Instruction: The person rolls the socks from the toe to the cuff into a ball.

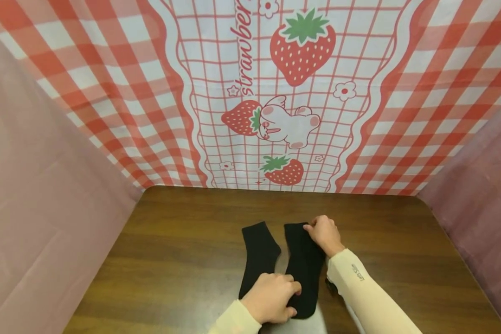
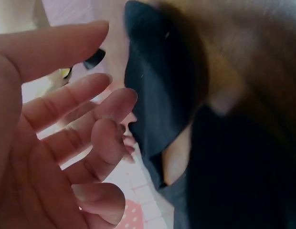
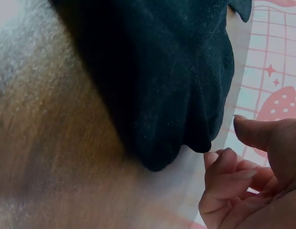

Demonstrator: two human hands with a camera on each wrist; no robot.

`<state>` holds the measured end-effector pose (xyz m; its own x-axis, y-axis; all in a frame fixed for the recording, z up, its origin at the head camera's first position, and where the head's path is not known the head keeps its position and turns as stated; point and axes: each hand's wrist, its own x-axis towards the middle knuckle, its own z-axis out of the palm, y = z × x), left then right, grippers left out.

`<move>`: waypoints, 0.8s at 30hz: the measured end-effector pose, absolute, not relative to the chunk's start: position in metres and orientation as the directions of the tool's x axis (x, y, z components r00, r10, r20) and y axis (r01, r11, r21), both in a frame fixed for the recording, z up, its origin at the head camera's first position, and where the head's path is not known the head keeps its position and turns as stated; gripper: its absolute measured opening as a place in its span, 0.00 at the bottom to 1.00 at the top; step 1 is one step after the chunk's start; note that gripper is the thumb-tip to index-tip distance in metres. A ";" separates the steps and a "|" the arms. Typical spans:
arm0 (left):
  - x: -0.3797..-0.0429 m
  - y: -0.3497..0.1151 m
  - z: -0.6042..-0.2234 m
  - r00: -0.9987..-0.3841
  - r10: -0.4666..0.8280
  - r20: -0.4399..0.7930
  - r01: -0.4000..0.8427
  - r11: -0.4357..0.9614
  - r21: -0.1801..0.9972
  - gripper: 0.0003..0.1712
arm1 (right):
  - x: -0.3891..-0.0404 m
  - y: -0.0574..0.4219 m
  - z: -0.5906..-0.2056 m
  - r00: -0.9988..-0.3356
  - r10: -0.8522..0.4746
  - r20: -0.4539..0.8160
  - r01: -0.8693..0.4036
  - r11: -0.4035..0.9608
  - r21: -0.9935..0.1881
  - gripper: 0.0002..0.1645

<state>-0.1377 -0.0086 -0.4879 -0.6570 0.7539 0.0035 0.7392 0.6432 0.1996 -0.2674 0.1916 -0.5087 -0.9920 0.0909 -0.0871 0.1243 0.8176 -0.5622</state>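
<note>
The right hand pinches the far cuff end of the right black knit sock, which lies lengthwise on the brown wooden table. The left hand, fingers loosely bent, rests on its near end, beside the left black sock.

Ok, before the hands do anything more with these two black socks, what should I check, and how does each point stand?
1. Both socks flat on the table: ok; left sock and right sock lie side by side.
2. Left hand on the socks' near ends: ok, it rests there.
3. Right hand at the right sock's far end: ok; a firm pinch: cannot tell.
4. Socks apart: cannot tell; the near ends are hidden under the left hand.
5. Sleeve off the socks: ok.
</note>
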 end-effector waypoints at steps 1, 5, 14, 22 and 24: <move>-0.137 -0.007 -0.490 -0.649 0.760 -0.011 0.743 0.637 0.207 0.17 | -0.268 0.191 -0.509 -0.990 0.099 -0.096 0.136 0.818 -0.558 0.17; -0.136 -0.003 -0.498 -0.629 0.777 -0.029 0.758 0.621 0.199 0.16 | -0.271 0.191 -0.511 -0.985 0.123 -0.122 0.170 0.818 -0.549 0.16; -0.134 0.001 -0.503 -0.610 0.791 -0.040 0.771 0.605 0.198 0.16 | -0.272 0.190 -0.511 -0.984 0.128 -0.126 0.177 0.820 -0.545 0.16; -0.134 0.001 -0.506 -0.607 0.794 -0.043 0.768 0.599 0.225 0.15 | -0.272 0.189 -0.512 -0.981 0.135 -0.138 0.189 0.825 -0.533 0.17; -0.134 0.000 -0.507 -0.607 0.794 -0.036 0.771 0.599 0.218 0.15 | -0.272 0.189 -0.513 -0.981 0.136 -0.140 0.191 0.826 -0.531 0.17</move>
